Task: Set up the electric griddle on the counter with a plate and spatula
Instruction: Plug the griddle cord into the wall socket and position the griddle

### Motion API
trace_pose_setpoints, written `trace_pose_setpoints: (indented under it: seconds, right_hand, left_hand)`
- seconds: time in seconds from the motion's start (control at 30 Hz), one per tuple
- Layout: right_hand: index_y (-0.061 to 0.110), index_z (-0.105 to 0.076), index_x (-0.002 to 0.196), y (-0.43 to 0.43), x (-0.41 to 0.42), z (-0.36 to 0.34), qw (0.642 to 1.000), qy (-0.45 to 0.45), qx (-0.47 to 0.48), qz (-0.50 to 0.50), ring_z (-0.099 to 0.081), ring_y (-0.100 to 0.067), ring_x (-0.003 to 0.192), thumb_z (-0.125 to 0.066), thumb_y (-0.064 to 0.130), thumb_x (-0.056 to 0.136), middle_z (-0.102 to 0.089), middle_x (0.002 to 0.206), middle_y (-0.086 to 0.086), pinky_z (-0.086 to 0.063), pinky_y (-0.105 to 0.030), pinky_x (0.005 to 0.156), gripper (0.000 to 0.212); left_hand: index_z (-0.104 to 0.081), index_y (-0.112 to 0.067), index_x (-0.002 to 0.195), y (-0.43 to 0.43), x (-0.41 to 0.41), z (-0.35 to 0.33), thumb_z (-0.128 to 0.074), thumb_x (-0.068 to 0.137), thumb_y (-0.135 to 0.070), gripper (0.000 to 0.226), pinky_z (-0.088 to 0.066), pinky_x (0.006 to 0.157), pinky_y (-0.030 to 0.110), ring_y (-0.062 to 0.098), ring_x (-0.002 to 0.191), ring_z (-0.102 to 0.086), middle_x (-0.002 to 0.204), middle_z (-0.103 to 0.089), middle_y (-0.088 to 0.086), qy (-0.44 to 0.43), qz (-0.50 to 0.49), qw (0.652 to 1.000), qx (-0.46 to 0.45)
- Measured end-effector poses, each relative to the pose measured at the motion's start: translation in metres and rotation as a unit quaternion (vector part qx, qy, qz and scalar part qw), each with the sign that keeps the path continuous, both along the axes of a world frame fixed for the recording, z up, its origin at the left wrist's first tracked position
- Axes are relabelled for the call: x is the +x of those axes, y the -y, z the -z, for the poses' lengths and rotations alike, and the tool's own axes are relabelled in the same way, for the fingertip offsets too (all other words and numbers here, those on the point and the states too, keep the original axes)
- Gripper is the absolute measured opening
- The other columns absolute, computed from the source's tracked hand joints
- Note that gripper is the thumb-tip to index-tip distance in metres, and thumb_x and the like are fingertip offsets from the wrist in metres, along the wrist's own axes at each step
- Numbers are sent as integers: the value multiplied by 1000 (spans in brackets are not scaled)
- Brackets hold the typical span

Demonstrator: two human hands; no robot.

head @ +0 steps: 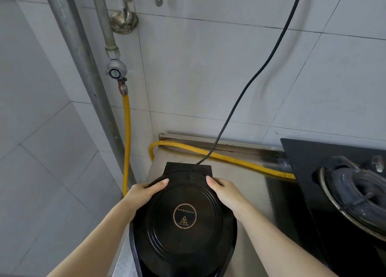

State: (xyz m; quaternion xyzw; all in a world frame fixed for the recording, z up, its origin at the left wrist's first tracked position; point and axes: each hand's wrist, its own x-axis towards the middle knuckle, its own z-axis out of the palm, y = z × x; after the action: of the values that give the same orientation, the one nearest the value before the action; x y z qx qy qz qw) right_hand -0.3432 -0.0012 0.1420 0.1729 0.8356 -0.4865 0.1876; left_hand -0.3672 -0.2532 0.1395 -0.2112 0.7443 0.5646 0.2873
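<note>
The round black griddle point(183, 218) sits on the shiny metal desk point(248, 185), right between the two hands. Its lid is shut, and there is a small gold ring with a hot-warning sign in the middle of the lid. The left hand point(144, 192) holds the left side of the griddle near the far edge, with the thumb lying on top of the lid. The right hand point(224, 190) holds the right side the same way, thumb on the lid and fingers curled down around the rim. Both hands are gripping the griddle.

A black cord point(240, 97) comes out of the back of the griddle, just past the fingertips, and goes up the white tiled wall point(208, 68). A yellow hose point(219, 156) lies along the back of the desk, beyond the hands. To the right of the right hand is a black gas stove point(334, 193) with a burner. A silver ladle point(124, 22) hangs on the wall, high above the left hand
</note>
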Motion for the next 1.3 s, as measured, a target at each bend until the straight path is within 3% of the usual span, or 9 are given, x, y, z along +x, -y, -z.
trace_pose_setpoints:
  seconds: [0.17,0.6,0.7,0.77,0.87,0.93,1.1,1.23,1.3]
  right_hand:
    - [24,-50,138,2,-5,-1,1000,-13,8,-3,-51,-21,126,-40,57,94,-56,138,1,-39,-34,101,56]
    - [23,-46,140,5,5,-6,999,6,33,23,-47,-25,131,-38,58,94,-51,143,-1,-37,-38,106,59]
    - [20,-49,138,7,8,-11,998,8,53,23,-49,-26,128,-36,59,94,-54,140,-4,-38,-38,104,60]
    - [18,-53,135,6,14,-13,998,2,61,27,-51,-26,125,-34,58,95,-57,136,-5,-40,-37,101,60]
    - [19,-55,132,1,30,-16,997,-15,64,33,-52,-25,123,-36,57,95,-59,134,-4,-41,-36,99,56]
    - [20,-55,132,-6,41,-20,996,-27,77,36,-52,-24,124,-38,56,95,-58,134,-3,-41,-37,100,55]
    - [18,-57,127,-29,72,-38,994,-51,89,37,-55,-22,118,-43,49,96,-60,130,-5,-44,-37,99,46]
    - [19,-55,128,-54,114,-51,997,-70,30,26,-55,-22,118,-48,45,95,-60,128,-4,-45,-43,104,43]
    - [19,-56,128,-71,147,-54,997,-76,3,27,-57,-22,116,-51,42,94,-61,127,-3,-45,-45,103,41]
  left_hand:
    - [-59,-10,116,-2,-1,3,-75,53,-64,85,-50,72,33,24,87,-62,99,-66,5,0,-23,1000,-1]
    - [-59,-11,109,-3,-5,7,-73,53,-67,80,-52,83,39,26,90,-62,97,-64,5,-12,7,1000,-20]
    - [-57,-12,116,-4,-3,5,-72,55,-68,84,-49,73,34,20,78,-59,89,-61,0,-13,3,1000,-15]
    - [-54,-12,124,-4,2,4,-69,61,-69,86,-48,79,35,21,84,-59,95,-62,1,-17,13,999,-23]
    - [-46,-16,134,-4,18,0,-61,70,-68,83,-45,96,41,29,117,-55,130,-56,7,-97,25,991,-89]
    - [-43,-19,136,-4,30,-12,-59,75,-64,78,-44,97,43,30,124,-50,140,-50,8,-178,-10,976,-122]
    - [-49,-24,130,-26,67,-53,-60,83,-53,56,-41,98,39,23,126,-47,139,-49,3,-308,-20,941,-136]
    - [-59,-27,119,-67,118,-65,-61,85,-44,38,-39,87,20,6,108,-47,126,-53,-5,-379,-24,913,-152]
    - [-61,-28,115,-92,151,-65,-63,85,-40,32,-38,89,23,5,106,-47,121,-53,-8,-393,-27,906,-156]
